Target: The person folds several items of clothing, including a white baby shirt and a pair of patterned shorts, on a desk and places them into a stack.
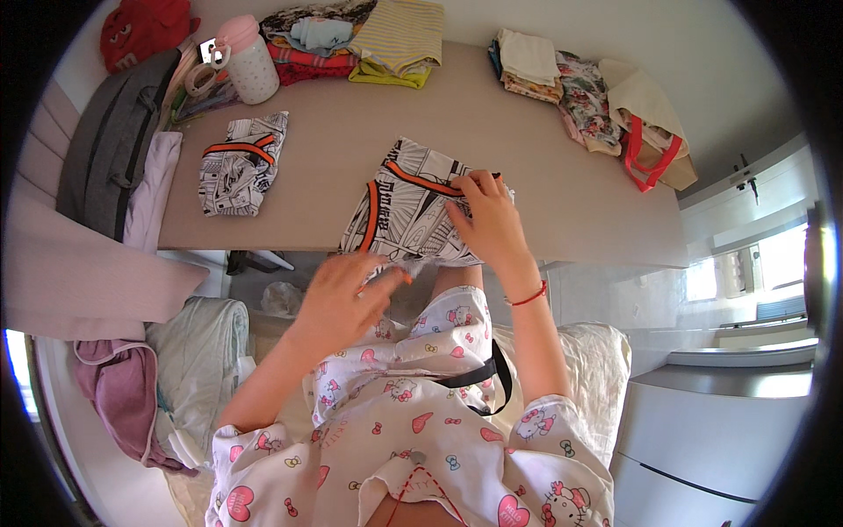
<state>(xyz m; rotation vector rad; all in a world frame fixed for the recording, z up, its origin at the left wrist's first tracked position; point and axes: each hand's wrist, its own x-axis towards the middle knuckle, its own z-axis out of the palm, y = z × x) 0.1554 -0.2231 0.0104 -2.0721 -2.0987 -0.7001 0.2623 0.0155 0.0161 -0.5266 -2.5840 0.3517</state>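
A black-and-white printed garment with orange trim [421, 204] lies partly folded at the table's front edge, its lower part reaching over that edge. My right hand [484, 211] rests on the garment's right side, fingers bent over the cloth; a red string bracelet circles that wrist. My left hand [349, 290], slightly blurred, is at the garment's lower left edge, by a bit of orange trim; whether its fingers pinch the cloth is unclear. Farther left on the table lies a folded garment of the same print [237, 168], apart from both hands.
Folded clothes [395, 39] are stacked at the back, beside a pink-lidded bottle [250, 66]. More folded clothes [527, 59] and a cream bag with red handles [649, 118] stand at the back right. A grey bag [108, 145] is at the left; a black strap [504, 375] lies on my lap.
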